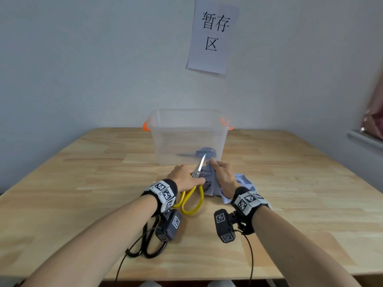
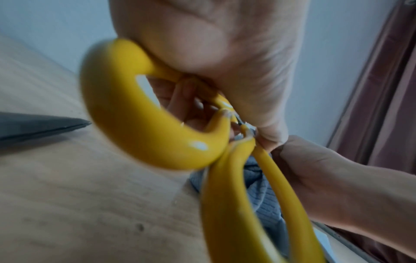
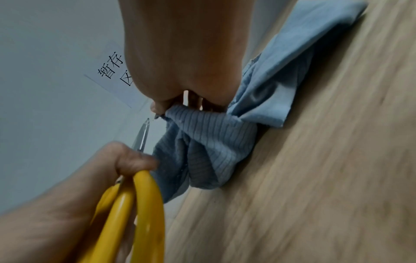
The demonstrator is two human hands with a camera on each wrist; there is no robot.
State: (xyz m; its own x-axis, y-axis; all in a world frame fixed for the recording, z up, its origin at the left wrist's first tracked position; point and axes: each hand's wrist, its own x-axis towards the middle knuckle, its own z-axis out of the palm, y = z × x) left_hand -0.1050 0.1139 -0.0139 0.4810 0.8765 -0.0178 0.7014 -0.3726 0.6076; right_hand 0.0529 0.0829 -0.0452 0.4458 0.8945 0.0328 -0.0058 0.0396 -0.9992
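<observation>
My left hand (image 1: 183,177) grips yellow-handled scissors (image 1: 192,195) near the pivot, their closed steel blades (image 1: 200,165) pointing up and away toward the bin. The big yellow loops (image 2: 144,124) fill the left wrist view. Beside them my right hand (image 1: 222,176) pinches a bunched blue-grey ribbed cloth (image 3: 207,149) and lifts its top off the wooden table (image 1: 83,183). The cloth's lighter blue part (image 3: 281,74) trails on the wood. The blade tip (image 3: 146,122) stands just left of the pinched cloth, not touching it.
A clear plastic bin (image 1: 187,137) with orange latches stands behind the hands; blue-handled scissors (image 1: 204,152) lie inside it. Black-handled scissors (image 1: 149,247) lie near the table's front edge under my left wrist. A paper sign (image 1: 212,36) hangs on the wall.
</observation>
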